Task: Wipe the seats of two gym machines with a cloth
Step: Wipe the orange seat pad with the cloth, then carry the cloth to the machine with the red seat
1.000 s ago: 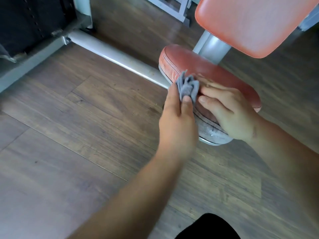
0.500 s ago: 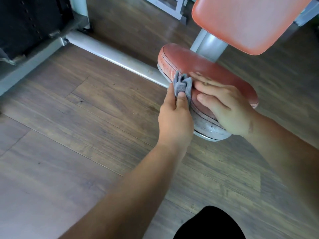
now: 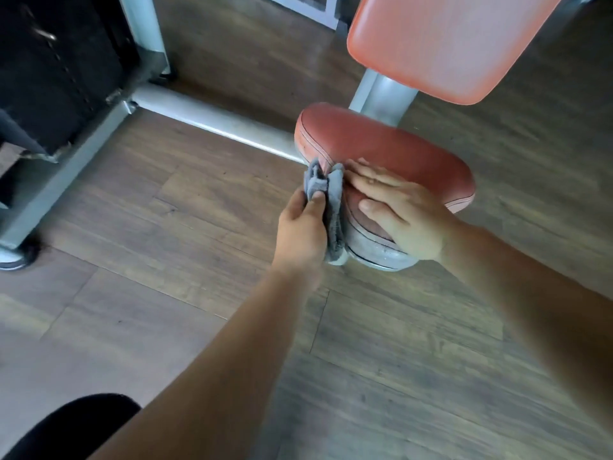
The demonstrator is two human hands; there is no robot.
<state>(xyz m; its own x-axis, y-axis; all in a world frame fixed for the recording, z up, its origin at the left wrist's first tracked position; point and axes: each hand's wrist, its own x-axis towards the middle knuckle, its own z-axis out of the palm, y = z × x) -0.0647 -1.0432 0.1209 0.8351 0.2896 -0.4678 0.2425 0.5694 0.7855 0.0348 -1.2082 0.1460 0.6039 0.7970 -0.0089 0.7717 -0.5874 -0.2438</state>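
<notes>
Wood-look plank floor [image 3: 166, 227] covers most of the view. Grey metal frame tubing [image 3: 212, 121] runs across it from a black block [image 3: 59, 78] at upper left towards the seat. An orange-red back pad [image 3: 441, 44] stands at upper right on a grey post [image 3: 384, 91]. Below it sits the red seat [image 3: 381, 144], rounded, with piped seams and a worn, pale metal base at its near end.

Right hand [image 3: 404, 214]: laid flat on the near part of the seat top, fingers straight and together, thumb spread along the side; it holds nothing.

Left hand [image 3: 302, 230]: curled round the grey cloth [image 3: 335, 194], thumb pinching it from the front, just beside the seat's near-left edge.

Cloth: bunched and upright, pressed against the seat's side rim, its top level with the seam and its lower end hanging down to the metal base. It touches the tips of the right fingers.

Compared with half a second ago: the cloth has come off the top edge and now hangs lower along the side rim, showing more length below the left hand. The right hand lies in the same place on the seat.
</notes>
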